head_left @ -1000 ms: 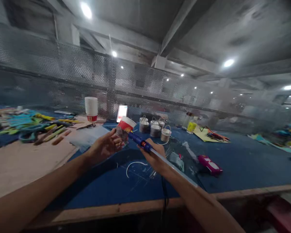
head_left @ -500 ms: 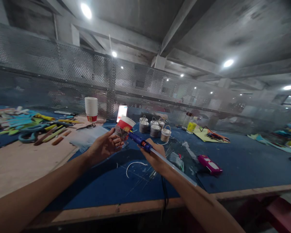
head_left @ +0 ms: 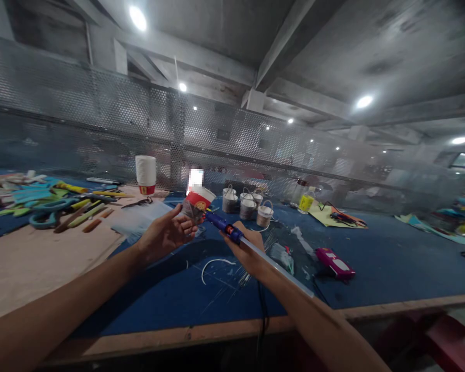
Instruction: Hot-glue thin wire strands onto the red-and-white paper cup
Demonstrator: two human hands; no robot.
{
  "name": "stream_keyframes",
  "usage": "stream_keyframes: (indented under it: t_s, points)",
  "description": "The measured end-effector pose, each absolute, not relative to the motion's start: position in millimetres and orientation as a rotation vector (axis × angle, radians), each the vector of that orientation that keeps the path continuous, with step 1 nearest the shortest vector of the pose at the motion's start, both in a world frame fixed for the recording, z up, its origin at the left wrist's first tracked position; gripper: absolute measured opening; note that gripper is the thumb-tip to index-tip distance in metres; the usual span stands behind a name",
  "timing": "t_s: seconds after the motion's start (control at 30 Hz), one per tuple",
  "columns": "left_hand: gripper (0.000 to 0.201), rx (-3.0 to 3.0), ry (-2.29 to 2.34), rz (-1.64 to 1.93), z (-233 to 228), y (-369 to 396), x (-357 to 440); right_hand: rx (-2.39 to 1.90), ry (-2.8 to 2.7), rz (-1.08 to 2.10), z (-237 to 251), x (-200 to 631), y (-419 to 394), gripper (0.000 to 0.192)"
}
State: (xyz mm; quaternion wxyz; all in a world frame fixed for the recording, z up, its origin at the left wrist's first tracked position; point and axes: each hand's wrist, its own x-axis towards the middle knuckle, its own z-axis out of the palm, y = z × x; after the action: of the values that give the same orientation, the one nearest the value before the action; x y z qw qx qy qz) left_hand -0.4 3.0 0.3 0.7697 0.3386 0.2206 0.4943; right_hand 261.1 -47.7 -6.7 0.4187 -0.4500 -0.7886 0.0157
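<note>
My left hand (head_left: pixel 170 230) is closed around the lower part of a red paper cup (head_left: pixel 197 200), which is tilted and has a grey-brown wrapping on its lower side. In my right hand (head_left: pixel 246 249) is a blue glue gun (head_left: pixel 221 223), with a long clear glue stick (head_left: pixel 275 264) running back from it over my forearm. The gun's nozzle points at the cup's side; I cannot tell whether it touches. Just behind my right hand stand several small white buckets (head_left: pixel 264 214) with thin handles, their sides wrapped in grey-brown.
A stack of paper cups (head_left: pixel 145 173) stands back left, near scissors (head_left: pixel 48 213) and several crayon-like sticks. To the right lie a magenta device (head_left: pixel 335 263) and a yellow sheet (head_left: pixel 325 214) with cables, near a yellow-labelled bottle (head_left: pixel 306 200). A perforated metal screen (head_left: pixel 225 139) runs behind the table.
Almost nothing differs. The cup and the glue gun's nozzle have shifted very slightly; both hands keep their hold.
</note>
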Motion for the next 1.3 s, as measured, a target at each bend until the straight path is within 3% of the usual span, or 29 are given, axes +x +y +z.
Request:
stream_keyframes:
  t_s: [1.03,1.13,1.3]
  points:
    - [0.031,0.651,0.416,1.043,8.9,-7.2,-0.5,-1.178,-1.953,0.114,-4.3,260.4,-49.7,0.026]
    - [0.035,0.655,0.413,1.067,13.5,-9.8,-1.4,-1.158,-1.895,0.259,-5.7,258.1,-44.4,0.031]
    - [0.038,0.657,0.459,1.131,18.1,-9.9,-3.0,-1.096,-1.621,0.815,-6.4,256.1,-25.1,0.041]
